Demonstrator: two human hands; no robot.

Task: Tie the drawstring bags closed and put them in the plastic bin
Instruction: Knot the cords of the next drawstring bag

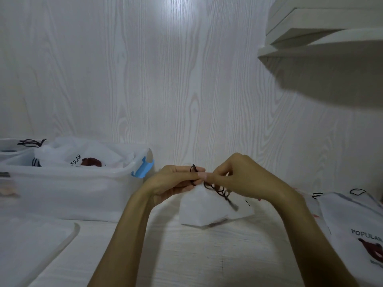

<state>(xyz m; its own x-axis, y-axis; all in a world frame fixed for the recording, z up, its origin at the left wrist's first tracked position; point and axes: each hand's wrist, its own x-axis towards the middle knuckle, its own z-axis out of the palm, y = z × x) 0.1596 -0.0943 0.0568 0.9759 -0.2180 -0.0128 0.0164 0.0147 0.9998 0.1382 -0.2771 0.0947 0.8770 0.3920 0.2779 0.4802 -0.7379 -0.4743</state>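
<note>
While raised, both grips (204,179) on cord (217,190)

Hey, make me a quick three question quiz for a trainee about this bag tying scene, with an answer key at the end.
1. True or false: both hands, left hand and right hand, are working the dark drawstring of the white bag.
2. The plastic bin sits on which side of the hands? A) left B) right C) behind the camera
3. Fill in: the bag lying at the right edge is printed with the word ____.

Key: 1 true; 2 A; 3 POPULAR
</note>
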